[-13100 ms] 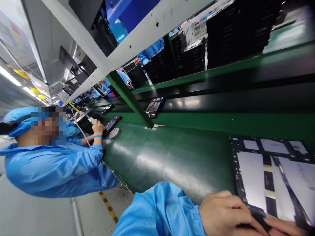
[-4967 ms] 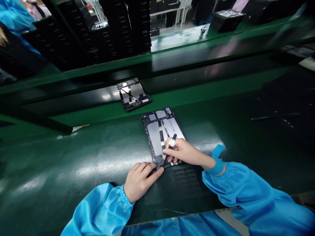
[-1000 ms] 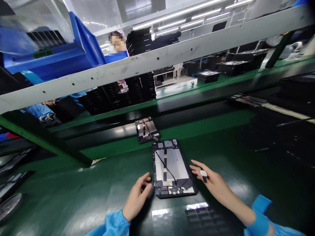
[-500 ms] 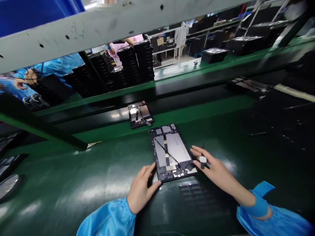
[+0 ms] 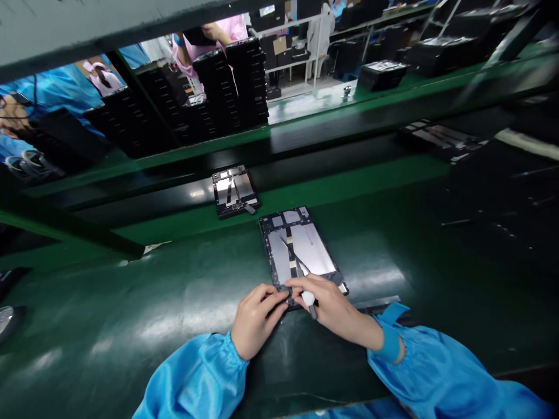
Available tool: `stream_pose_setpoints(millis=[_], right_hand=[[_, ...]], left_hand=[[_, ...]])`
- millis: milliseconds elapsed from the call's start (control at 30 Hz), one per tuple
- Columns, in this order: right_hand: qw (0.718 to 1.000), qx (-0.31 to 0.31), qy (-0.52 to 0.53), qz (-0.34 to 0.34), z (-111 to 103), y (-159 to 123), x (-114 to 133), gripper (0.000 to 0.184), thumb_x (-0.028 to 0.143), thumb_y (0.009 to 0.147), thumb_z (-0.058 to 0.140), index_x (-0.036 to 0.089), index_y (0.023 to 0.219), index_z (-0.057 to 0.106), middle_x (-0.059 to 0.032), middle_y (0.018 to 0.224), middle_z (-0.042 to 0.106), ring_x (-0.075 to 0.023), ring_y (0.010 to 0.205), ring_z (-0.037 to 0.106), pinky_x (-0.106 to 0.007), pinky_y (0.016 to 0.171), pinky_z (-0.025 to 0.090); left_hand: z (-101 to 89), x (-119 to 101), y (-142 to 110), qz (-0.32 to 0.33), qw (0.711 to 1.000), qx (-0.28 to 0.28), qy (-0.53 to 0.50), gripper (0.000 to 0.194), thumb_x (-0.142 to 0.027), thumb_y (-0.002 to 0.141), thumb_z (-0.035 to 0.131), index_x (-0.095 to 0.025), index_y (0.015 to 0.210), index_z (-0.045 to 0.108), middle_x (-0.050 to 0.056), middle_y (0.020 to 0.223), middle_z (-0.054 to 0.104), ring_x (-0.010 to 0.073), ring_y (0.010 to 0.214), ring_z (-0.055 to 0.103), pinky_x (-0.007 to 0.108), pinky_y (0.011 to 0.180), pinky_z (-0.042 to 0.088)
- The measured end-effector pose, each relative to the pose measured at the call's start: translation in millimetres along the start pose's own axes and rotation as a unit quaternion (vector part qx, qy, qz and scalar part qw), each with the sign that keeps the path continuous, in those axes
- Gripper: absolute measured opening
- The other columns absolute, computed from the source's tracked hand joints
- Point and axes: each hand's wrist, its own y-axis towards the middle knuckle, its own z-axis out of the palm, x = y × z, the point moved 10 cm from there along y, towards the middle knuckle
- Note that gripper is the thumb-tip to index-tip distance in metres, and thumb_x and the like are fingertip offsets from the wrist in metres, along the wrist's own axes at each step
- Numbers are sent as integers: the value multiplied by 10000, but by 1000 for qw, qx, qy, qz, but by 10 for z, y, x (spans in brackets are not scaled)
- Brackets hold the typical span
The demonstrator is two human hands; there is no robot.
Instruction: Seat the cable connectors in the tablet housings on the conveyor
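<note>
An opened tablet lies on the dark green bench, its silvery inside, dark frame and flat cables facing up. My left hand is closed at the tablet's lower left corner, fingertips and thumb brought together by a small dark grey part. From the right, my right hand reaches over the lower edge with its fingertips close to the left ones. Tucked in its fingers is a small tool with a white and grey end; its tip is hidden. A thin dark strip slants across the silvery area.
Another opened tablet lies farther back. More tablet parts lie at the back right. Tall stacks of black trays stand on the shelf behind. A green post rises at the left, and co-workers are beyond the shelf.
My right hand has moved left from beside the tablet onto its lower part. My left fingers have closed in at the lower left corner. The view has shifted slightly.
</note>
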Motion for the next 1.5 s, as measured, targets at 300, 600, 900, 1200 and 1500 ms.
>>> stream_pose_setpoints(millis=[300,600,900,1200,1500], right_hand=[[999,25,26,7,-8,-16,-21,306,162,941,472,196,1238,537,-64,924,652,-195,891,592,-320,801,468],[1000,11,7,-2,-22,-18,9,344,97,918,457,190,1239,537,-67,907,635,-196,858,574,-319,761,467],[1000,-1,3,-26,-36,-21,32,362,92,919,469,194,1261,525,-56,895,651,-187,840,574,-312,757,481],[1000,-2,11,-26,-26,-5,19,442,31,865,474,187,1275,522,-47,891,652,-190,844,579,-313,759,484],[984,-7,156,88,-287,-148,-36,310,301,992,444,195,1221,624,-21,741,649,-126,655,624,-245,656,524]], left_hand=[[103,47,-3,-41,996,16,-73,177,-310,931,551,-199,934,689,36,841,584,103,813,566,207,715,462],[44,-107,-38,16,999,8,31,112,-249,929,557,-197,941,656,21,835,580,103,772,518,222,676,400],[-14,-238,-154,130,980,21,150,288,-182,947,509,-209,1225,579,51,1081,602,139,916,512,269,761,400],[85,-212,-234,166,967,56,183,362,-167,951,477,-225,1306,528,64,1168,571,168,965,507,295,789,411],[101,-228,-162,111,978,36,173,278,-262,957,483,-237,1218,577,72,1092,549,146,891,530,261,745,453]])
